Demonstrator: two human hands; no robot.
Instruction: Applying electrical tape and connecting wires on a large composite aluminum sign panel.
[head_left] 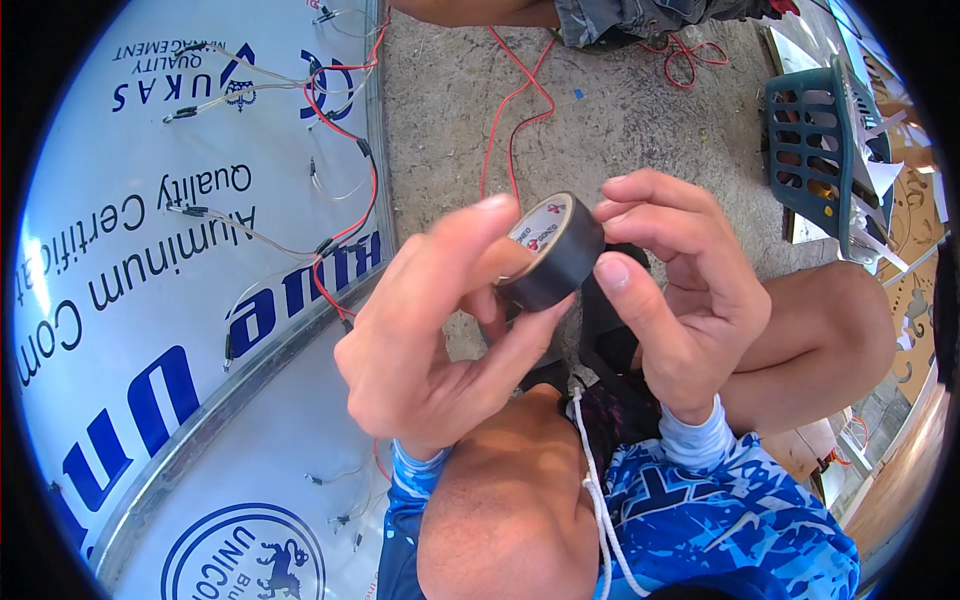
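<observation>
A roll of black tape is held up in front of me, tilted so that its cardboard core shows. My left hand grips it from the left, with a finger reaching into the core and the thumb under the outer face. On the other side, my right hand is curled against the roll's right edge, thumb and fingertips at the black surface. Whether a tape end is lifted there, I cannot tell. Both hands are above my bent legs.
On the left lie large white printed panels with a metal edge. Red and black wires with small clear-leaded parts run over them. A green plastic basket stands at the far right. Across the concrete floor, another person's leg shows.
</observation>
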